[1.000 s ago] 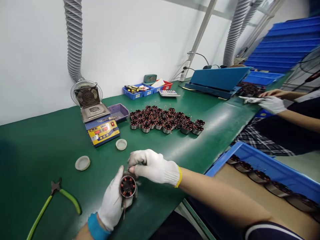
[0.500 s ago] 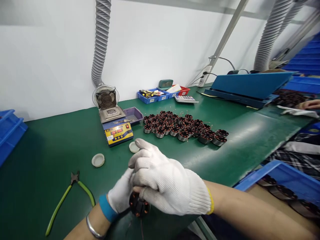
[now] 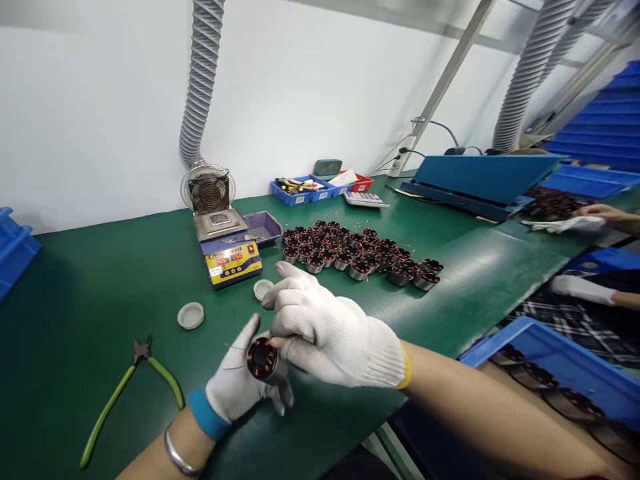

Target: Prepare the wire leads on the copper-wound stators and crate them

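My left hand (image 3: 235,387), in a white glove with a blue cuff, grips a small round motor stator (image 3: 263,359) with copper windings just above the green bench (image 3: 100,293). My right hand (image 3: 333,330), also in a white glove, lies over the stator's right side with its fingers curled and pinching at it. What the fingertips pinch is hidden. Green-handled cutters (image 3: 130,383) lie to the left of my left hand.
Several more stators (image 3: 357,250) stand grouped mid-bench. A yellow-and-blue solder pot (image 3: 227,250), a fan (image 3: 207,190), two white caps (image 3: 191,315), small parts bins (image 3: 310,188) and a calculator (image 3: 365,199) lie beyond. Blue trays (image 3: 550,353) stand right; a co-worker's gloved hands (image 3: 580,288) work far right.
My hands have lifted slightly and the stator has tilted so its wound face shows. The right hand has shifted rightward off it. The view has moved a little.
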### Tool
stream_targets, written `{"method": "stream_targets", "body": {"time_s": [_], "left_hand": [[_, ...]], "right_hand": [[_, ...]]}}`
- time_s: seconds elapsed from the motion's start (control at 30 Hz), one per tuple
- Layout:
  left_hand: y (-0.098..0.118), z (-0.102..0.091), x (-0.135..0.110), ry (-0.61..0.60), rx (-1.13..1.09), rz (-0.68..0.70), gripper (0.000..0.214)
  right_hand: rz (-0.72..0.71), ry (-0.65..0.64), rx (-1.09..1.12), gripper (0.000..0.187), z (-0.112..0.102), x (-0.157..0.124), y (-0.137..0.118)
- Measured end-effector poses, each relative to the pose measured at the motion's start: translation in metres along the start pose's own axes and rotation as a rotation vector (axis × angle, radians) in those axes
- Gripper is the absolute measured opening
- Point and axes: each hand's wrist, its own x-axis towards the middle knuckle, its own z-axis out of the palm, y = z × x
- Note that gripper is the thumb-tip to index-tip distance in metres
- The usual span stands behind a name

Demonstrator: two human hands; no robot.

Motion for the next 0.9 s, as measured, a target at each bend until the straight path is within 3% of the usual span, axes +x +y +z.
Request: {"method": "stream_targets", "body": {"time_s": [0.07,0.1,0.17,0.23,0.33,0.4,0.47,0.57,0.63,0.73,0.9], "left_hand": [[-0.003,0.002,-0.003,-0.166,0.078,-0.126,0.05],[-0.003,0.003,-0.005,-0.189,0.1,-0.125,0.049],[-0.003,0.007,-0.008,-0.121,0.121,0.005,0.041],[-0.003,0.011,-0.01,-0.03,0.129,0.143,0.039],[-0.004,0.015,-0.011,0.037,0.121,0.223,0.038],[-0.005,0.017,-0.01,0.071,0.079,0.227,0.035],[-0.005,0.019,-0.008,0.117,-0.001,0.227,0.029],[-0.002,0.022,-0.004,0.225,-0.189,0.234,0.018],[0.0,0.023,-0.003,0.284,-0.291,0.225,0.02],[0.002,0.024,-0.004,0.274,-0.33,0.197,0.029],[0.002,0.023,-0.005,0.275,-0.382,0.21,0.032]], "right_hand": [[0.039,-0.009,0.049,0.012,0.001,-0.006,0.005],[0.069,-0.015,0.083,0.013,0.003,-0.009,0.007],[0.182,-0.022,0.187,0.014,0.007,-0.017,0.014],[0.41,0.007,0.371,0.015,0.015,-0.025,0.024],[0.808,0.273,0.713,0.02,0.028,-0.041,0.04],[0.882,0.472,0.778,0.023,0.034,-0.051,0.043],[0.716,0.484,0.592,0.019,0.038,-0.058,0.037],[0.2,0.293,0.058,0.013,0.043,-0.059,0.015],[-0.006,0.217,-0.194,0.022,0.047,-0.054,0.003],[-0.017,0.178,-0.346,0.014,0.051,-0.045,-0.005],[-0.002,0.141,-0.434,0.017,0.05,-0.039,-0.008]]}}
